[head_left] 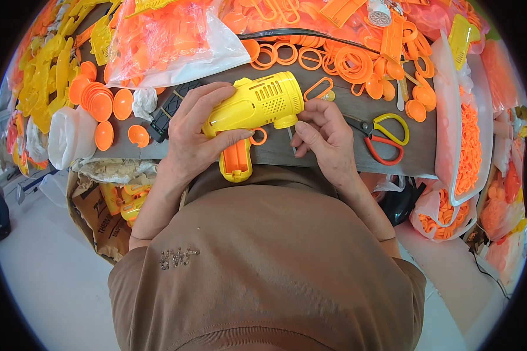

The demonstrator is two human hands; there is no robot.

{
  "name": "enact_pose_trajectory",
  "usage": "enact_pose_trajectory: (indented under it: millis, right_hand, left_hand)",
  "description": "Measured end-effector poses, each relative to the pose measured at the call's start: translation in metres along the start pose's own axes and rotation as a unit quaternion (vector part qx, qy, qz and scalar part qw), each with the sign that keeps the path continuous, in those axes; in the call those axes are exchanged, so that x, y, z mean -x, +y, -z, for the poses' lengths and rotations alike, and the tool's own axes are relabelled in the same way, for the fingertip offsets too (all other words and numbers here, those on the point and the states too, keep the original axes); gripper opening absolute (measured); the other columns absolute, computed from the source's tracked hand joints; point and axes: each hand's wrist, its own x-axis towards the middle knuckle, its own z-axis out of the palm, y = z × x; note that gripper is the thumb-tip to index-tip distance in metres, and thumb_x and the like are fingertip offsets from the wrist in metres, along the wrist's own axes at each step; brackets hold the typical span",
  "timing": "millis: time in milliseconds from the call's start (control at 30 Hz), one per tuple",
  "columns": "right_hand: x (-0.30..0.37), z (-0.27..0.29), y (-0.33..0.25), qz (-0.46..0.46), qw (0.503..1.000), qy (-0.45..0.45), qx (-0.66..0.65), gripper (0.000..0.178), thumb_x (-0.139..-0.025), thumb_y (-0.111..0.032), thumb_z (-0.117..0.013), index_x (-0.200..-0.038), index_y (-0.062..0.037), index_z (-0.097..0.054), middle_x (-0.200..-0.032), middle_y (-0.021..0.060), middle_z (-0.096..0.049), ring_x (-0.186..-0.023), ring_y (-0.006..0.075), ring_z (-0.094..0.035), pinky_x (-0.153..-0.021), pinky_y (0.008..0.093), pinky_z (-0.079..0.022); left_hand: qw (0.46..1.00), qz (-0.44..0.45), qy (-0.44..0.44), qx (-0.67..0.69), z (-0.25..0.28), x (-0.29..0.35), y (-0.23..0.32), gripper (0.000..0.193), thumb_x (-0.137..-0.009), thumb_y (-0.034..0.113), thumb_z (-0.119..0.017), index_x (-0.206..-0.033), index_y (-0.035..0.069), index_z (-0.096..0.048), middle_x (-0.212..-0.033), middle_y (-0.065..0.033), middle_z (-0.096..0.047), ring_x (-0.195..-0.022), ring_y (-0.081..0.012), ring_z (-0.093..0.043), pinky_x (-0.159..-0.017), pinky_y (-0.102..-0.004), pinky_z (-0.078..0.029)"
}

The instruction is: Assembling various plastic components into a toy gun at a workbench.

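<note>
My left hand is wrapped round a yellow drill-shaped plastic housing with slots and small holes in its side. The housing lies roughly level, its round end to the right. Its handle hangs down toward me and shows an orange inside. My right hand is closed, its thumb and fingertips at the housing's right end, by a short round stub. Just beneath the stub shows a thin grey rod, partly hidden; I cannot tell whether my fingers hold it. An orange ring shows beside the handle.
Scissors with red and yellow handles lie right of my right hand. Orange cups sit left, orange rings beyond. A clear bag of orange parts lies behind. A white bin stands right, a paper bag below left.
</note>
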Motion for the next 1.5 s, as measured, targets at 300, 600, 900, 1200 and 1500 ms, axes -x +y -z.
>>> enact_pose_trajectory:
  millis: [300, 600, 900, 1200, 1500]
  right_hand:
    - [-0.006, -0.002, -0.003, -0.033, 0.998, -0.009, -0.047, 0.037, -0.089, -0.010, -0.055, -0.119, 0.0011, -0.037, -0.094, 0.0119, -0.056, -0.066, 0.0135, -0.058, -0.052, 0.0225, -0.048]
    - [-0.011, -0.015, -0.008, -0.053, 0.996, -0.006, -0.071, 0.054, -0.086, -0.007, -0.058, -0.130, -0.0005, -0.028, -0.091, 0.0112, -0.057, -0.053, 0.0089, -0.052, -0.042, 0.0205, -0.044]
    - [-0.017, -0.029, -0.004, -0.032, 0.994, 0.017, -0.107, 0.063, -0.083, -0.002, -0.059, -0.135, -0.0006, -0.025, -0.102, 0.0143, -0.059, -0.056, 0.0053, -0.049, -0.037, 0.0162, -0.038]
    - [-0.015, -0.034, -0.009, -0.010, 0.992, 0.014, -0.128, 0.065, -0.077, 0.008, -0.057, -0.134, -0.0008, -0.029, -0.105, 0.0150, -0.058, -0.059, 0.0054, -0.049, -0.037, 0.0154, -0.032]
    - [-0.010, -0.029, -0.025, 0.082, 0.989, -0.080, -0.093, 0.080, -0.071, 0.016, -0.059, -0.138, -0.0040, -0.021, -0.116, 0.0162, -0.054, -0.088, 0.0151, -0.059, -0.065, 0.0213, -0.047]
  left_hand:
    - [1.000, -0.011, -0.019, 0.011, 0.003, -0.004, -0.004, 0.057, -0.062, 0.015, -0.082, -0.110, 0.001, -0.055, -0.107, -0.0143, -0.058, -0.096, -0.0273, -0.059, -0.079, -0.0337, -0.050]
    - [0.999, -0.023, -0.046, -0.009, 0.008, -0.002, -0.007, 0.056, -0.063, 0.015, -0.081, -0.110, 0.001, -0.054, -0.110, -0.0153, -0.054, -0.097, -0.0285, -0.058, -0.079, -0.0347, -0.050]
    - [0.998, -0.032, -0.053, -0.022, 0.009, -0.001, -0.010, 0.058, -0.065, 0.017, -0.080, -0.113, 0.001, -0.051, -0.109, -0.0168, -0.052, -0.096, -0.0306, -0.057, -0.079, -0.0353, -0.049]
    - [0.959, 0.183, -0.059, 0.207, 0.021, 0.000, -0.006, 0.058, -0.069, 0.024, -0.080, -0.112, 0.001, -0.049, -0.111, -0.0120, -0.051, -0.097, -0.0231, -0.055, -0.081, -0.0324, -0.047]
    - [0.934, 0.178, -0.225, 0.213, 0.045, -0.025, -0.001, 0.067, -0.053, 0.025, -0.084, -0.106, -0.003, -0.053, -0.090, -0.0104, -0.063, -0.084, -0.0154, -0.060, -0.076, -0.0294, -0.048]
